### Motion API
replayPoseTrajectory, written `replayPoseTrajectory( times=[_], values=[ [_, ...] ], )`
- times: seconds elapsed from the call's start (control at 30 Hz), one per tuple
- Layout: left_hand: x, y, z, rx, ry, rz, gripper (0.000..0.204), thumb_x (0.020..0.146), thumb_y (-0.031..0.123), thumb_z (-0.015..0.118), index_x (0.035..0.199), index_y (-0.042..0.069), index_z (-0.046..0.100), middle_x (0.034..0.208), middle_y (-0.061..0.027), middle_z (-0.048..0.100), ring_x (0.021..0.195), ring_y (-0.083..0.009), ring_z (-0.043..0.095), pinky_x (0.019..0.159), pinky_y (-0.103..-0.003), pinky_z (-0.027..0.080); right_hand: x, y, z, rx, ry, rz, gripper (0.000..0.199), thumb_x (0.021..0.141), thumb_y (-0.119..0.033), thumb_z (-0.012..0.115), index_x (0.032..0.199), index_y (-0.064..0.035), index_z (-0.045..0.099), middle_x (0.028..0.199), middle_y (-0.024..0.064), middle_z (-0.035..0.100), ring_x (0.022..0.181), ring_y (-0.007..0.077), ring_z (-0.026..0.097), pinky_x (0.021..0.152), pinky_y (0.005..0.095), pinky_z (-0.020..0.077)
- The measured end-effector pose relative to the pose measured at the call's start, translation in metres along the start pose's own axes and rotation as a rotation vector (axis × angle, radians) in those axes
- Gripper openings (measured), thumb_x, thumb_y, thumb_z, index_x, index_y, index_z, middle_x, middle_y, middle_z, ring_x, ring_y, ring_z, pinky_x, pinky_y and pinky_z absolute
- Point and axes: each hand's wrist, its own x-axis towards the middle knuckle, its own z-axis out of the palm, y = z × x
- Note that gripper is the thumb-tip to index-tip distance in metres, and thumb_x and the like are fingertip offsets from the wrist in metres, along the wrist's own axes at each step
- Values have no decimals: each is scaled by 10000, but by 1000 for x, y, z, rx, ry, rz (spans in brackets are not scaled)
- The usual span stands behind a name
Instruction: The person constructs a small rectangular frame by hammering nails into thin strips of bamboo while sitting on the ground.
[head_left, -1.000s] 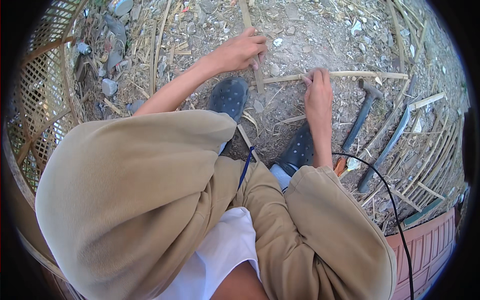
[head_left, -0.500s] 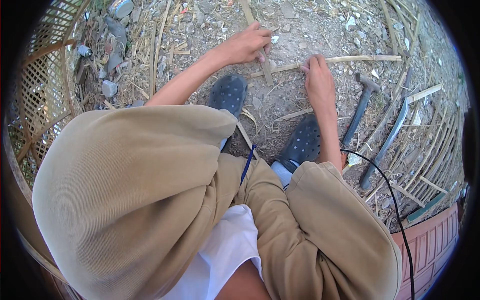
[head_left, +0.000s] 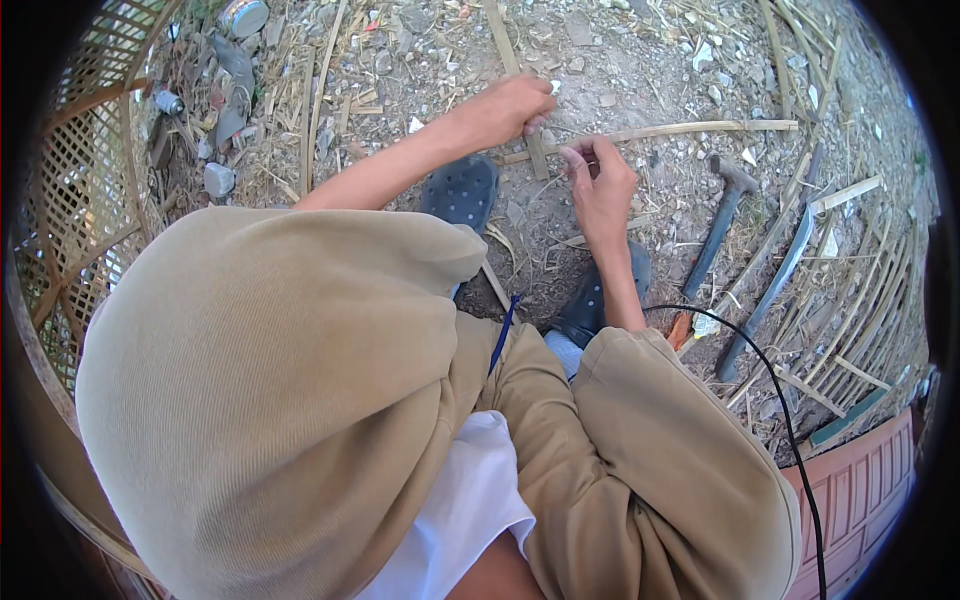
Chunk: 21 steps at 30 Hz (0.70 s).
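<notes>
Two pale bamboo strips cross on the ground before me: an upright strip (head_left: pixel 498 38) and a longer sideways strip (head_left: pixel 700 129). My left hand (head_left: pixel 508 108) is closed around the upright strip just above the crossing, its fingers curled downward. Close by, my right hand (head_left: pixel 604 185) has thumb and forefinger pinched together beside the sideways strip near its left end. Whatever those fingertips hold, if anything, is too small to make out. The far left end of the sideways strip passes beneath the upright one, partly hidden by my hands.
At right lie a hammer (head_left: pixel 713 240) and a long curved blade with a dark handle (head_left: pixel 788 268). Beyond them are several bent bamboo strips (head_left: pixel 860 325). A woven lattice basket (head_left: pixel 100 190) stands at left. A black cable (head_left: pixel 775 375) runs past my right leg.
My right hand has slid left along the sideways strip toward the crossing, and its fingers have come into a pinch. My left hand has moved slightly down the upright strip.
</notes>
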Motion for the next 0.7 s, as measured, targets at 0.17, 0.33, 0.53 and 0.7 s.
replayPoseTrajectory(
  times=[0.17,0.33,0.53,0.7],
  values=[
    [2,-13,-6,-489,-184,88,172,686,-132,614,794,-16,546,790,-130,537,823,-354,606,708,-462,456,-16,3,35,279,9,219,93,966,7,743,1051,34,716,890,127,753,808,219,769,757,341,613],
    [2,-9,-8,-556,-230,48,175,677,-98,630,809,-6,559,811,-109,551,776,-310,587,672,-415,454,-20,0,35,13,55,-26,108,949,28,742,1053,33,714,967,151,747,832,240,757,757,354,604],
    [-7,-7,1,-641,-179,68,172,686,-43,677,812,8,570,807,-82,533,786,-271,572,688,-398,442,-22,-3,31,-143,106,-119,136,923,48,745,1052,22,710,978,159,726,839,277,735,768,381,589],
    [-13,-2,-7,-463,-193,139,193,721,9,736,849,56,599,861,-47,539,896,-246,563,810,-416,397,-17,-4,33,-190,75,-108,166,901,52,756,1051,15,694,953,157,708,843,294,728,765,392,584]
  ],
)
